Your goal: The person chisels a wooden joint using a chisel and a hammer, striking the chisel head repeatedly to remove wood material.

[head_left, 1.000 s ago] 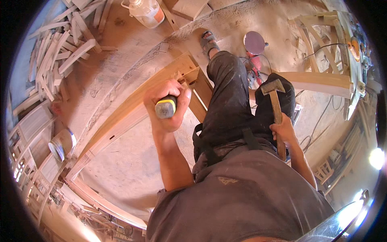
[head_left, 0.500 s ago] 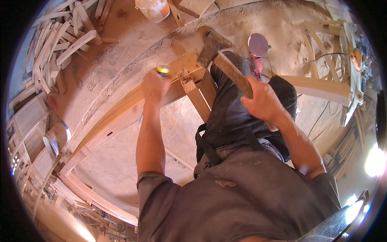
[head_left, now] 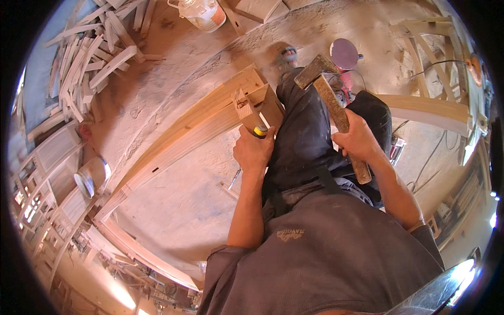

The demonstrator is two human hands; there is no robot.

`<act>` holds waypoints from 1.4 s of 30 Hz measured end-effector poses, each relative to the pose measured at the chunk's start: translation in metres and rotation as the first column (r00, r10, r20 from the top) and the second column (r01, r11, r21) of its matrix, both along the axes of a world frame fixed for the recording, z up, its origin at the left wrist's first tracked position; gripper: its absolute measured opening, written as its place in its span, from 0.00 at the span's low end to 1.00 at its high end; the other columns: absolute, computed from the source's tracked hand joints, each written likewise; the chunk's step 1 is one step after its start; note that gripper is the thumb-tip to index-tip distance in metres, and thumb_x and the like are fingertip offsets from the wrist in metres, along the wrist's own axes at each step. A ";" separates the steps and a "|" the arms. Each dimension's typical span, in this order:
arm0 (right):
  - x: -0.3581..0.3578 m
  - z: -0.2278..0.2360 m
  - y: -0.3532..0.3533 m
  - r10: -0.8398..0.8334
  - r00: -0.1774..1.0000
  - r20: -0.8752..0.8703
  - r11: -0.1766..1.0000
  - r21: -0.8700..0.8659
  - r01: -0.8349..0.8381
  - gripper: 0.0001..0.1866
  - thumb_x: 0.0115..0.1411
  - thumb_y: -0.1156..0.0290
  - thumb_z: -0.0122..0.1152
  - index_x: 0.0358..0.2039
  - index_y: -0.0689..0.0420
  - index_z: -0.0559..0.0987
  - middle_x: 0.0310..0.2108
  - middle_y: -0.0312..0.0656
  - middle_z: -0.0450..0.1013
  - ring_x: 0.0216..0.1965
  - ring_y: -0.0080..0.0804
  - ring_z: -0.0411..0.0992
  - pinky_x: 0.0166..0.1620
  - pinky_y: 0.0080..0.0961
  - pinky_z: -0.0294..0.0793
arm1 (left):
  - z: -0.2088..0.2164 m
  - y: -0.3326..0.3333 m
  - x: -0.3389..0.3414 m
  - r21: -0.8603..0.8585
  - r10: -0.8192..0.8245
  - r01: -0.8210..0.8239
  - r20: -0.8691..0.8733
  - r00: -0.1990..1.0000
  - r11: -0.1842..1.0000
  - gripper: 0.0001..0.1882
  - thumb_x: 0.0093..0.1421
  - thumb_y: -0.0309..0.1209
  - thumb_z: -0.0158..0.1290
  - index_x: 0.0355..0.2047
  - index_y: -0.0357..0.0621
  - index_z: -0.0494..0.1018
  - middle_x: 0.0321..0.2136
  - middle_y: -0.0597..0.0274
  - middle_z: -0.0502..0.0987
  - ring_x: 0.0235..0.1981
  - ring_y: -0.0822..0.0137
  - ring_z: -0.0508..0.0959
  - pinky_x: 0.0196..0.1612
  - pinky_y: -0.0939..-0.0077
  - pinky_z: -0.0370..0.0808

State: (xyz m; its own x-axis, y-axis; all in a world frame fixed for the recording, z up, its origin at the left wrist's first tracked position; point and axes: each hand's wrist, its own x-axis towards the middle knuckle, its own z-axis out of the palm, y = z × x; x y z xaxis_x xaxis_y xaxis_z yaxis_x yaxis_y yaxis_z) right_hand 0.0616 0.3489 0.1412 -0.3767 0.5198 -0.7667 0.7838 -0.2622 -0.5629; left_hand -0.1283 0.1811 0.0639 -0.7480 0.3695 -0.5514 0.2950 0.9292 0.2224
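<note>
My left hand (head_left: 253, 149) is closed round a chisel with a yellow and black handle end (head_left: 260, 130); a thin metal length shows below the fist. It is right by the near end of a short wooden piece (head_left: 244, 104) with a rough notch in its face. That piece joins a long, curved wooden beam (head_left: 194, 119). My right hand (head_left: 358, 137) grips a hammer (head_left: 334, 102) by its wooden handle, its blocky head raised over my dark trouser leg. Whether the left fingers touch the wood is hard to tell.
A red sander with a round purple disc (head_left: 345, 54) lies beyond my knees, its cord nearby. Scrap wood (head_left: 79, 68) is piled at far left. White buckets (head_left: 202, 14) stand at the back and left. Another curved beam (head_left: 425, 111) lies at right.
My left hand has come right and nearer with the chisel, from over the beam to the short piece's near end. The hammer has shifted right, away from the wood.
</note>
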 end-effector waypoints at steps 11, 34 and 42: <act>0.004 -0.046 0.123 -0.001 0.997 -0.075 0.996 -0.092 -0.005 0.29 0.51 0.73 0.60 0.54 0.71 0.69 0.27 0.47 0.75 0.19 0.29 0.74 0.24 0.29 0.75 | -0.015 0.009 0.021 0.017 0.115 -0.116 0.052 0.992 0.993 0.22 0.50 0.42 0.66 0.32 0.34 0.75 0.29 0.45 0.82 0.33 0.47 0.83 0.39 0.58 0.78; 0.042 -0.106 0.160 -0.097 0.995 -0.032 0.986 -0.136 0.092 0.21 0.52 0.73 0.59 0.47 0.63 0.73 0.22 0.38 0.71 0.17 0.22 0.70 0.20 0.23 0.73 | -0.027 -0.008 -0.040 -0.105 0.331 -0.315 0.246 0.911 0.943 0.24 0.47 0.45 0.74 0.30 0.35 0.82 0.22 0.63 0.81 0.24 0.72 0.77 0.31 0.73 0.74; 0.020 -0.106 0.094 -0.172 0.981 -0.093 0.985 -0.003 0.172 0.18 0.51 0.74 0.60 0.43 0.64 0.73 0.22 0.37 0.71 0.17 0.23 0.70 0.21 0.23 0.72 | -0.050 -0.025 -0.129 0.479 0.678 -0.692 0.240 0.695 0.540 0.17 0.56 0.37 0.67 0.22 0.45 0.71 0.15 0.64 0.72 0.10 0.75 0.68 0.13 0.78 0.63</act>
